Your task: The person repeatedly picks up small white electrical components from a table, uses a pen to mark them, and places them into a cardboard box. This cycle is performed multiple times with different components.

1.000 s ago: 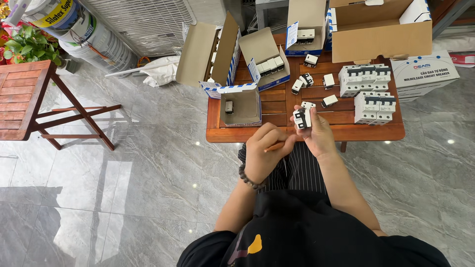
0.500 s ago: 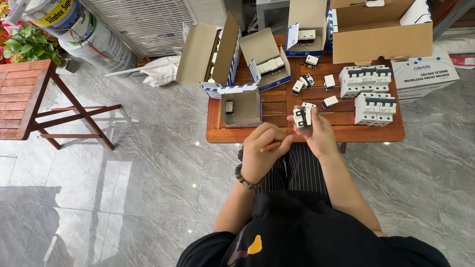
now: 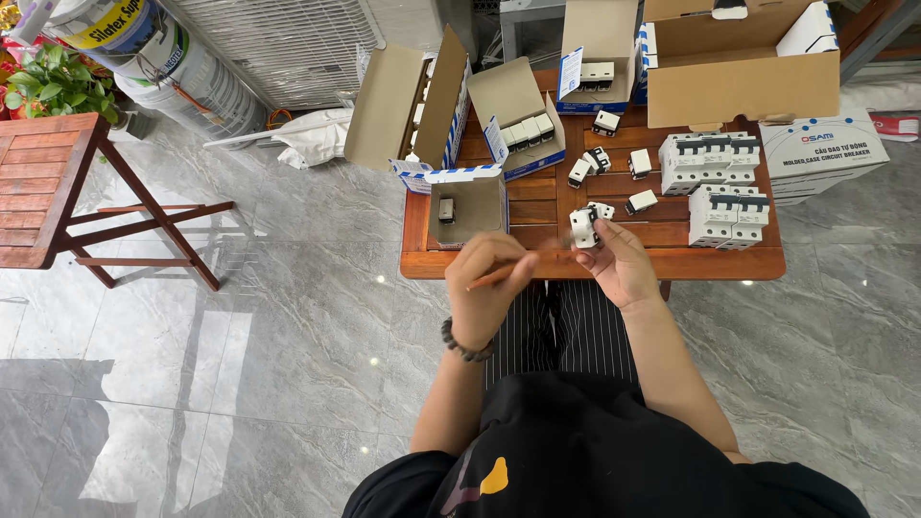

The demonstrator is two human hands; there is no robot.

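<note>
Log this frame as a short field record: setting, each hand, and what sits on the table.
Setting: low wooden table on a grey marble floor
Left hand: grips a thin orange-handled tool, probably a screwdriver
Right hand: holds a small white circuit breaker
On table: stacked white breakers, loose single breakers, open cardboard boxes
Beside: folding wooden table

I count two bare hands over the near edge of the wooden slatted table [image 3: 672,264]. Four open cardboard boxes [image 3: 403,105] stand along its far edge, with one small open carton [image 3: 470,203] near the left corner. Two stacked white multi-pole breaker blocks [image 3: 715,158] sit toward the right edge. Loose small white breakers [image 3: 641,201] number about six, though they blur together.
</note>
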